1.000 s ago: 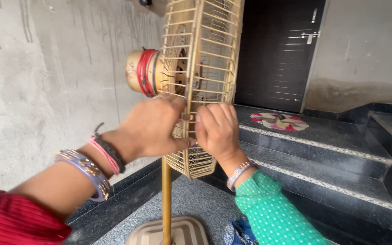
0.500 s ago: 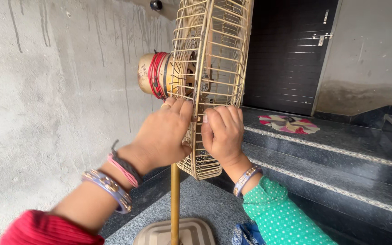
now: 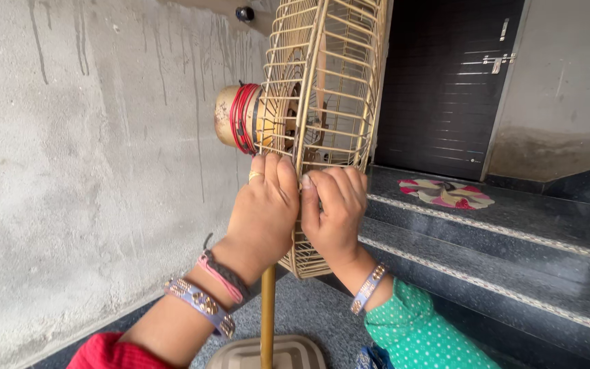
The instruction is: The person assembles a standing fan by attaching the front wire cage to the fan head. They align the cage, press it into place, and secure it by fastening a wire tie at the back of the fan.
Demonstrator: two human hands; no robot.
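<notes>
Left hand [image 3: 265, 205]: fingers curled over the rear half of the fan guard [image 3: 322, 89], pressed against the wires at the rim seam; a ring shows on one finger. The grip is closed on the wires, thumb hidden behind the hand.

Right hand [image 3: 332, 208]: fingers bent and bunched on the front half of the same guard, fingertips at the rim band right beside the left hand's. The two hands touch or nearly touch across the seam. Cannot tell whether the right hand pinches a clip or only the wire.

Guard: gold-coloured wire cage of a pedestal fan, seen edge-on, filling the frame from centre to 12 o'clock. Both hands sit on its lower part, just below centre of the frame.

Motor housing [image 3: 230, 123]: gold, wrapped in red bands, projecting from the back of the guard at 10 o'clock from the hands.

Pole [image 3: 267, 314]: gold, running straight down at 6 o'clock to the ridged base [image 3: 268, 354] on the floor.

Wrists: bangles and a pink band on the left, one bangle on the right; red sleeve left, green dotted sleeve right.

Surroundings: bare grey plastered wall [image 3: 90, 171] at 9 o'clock; dark door [image 3: 445, 82] at 1 o'clock; dark polished stone steps [image 3: 500, 253] at 3 o'clock, a multicoloured mat [image 3: 446, 193] on the top one.
</notes>
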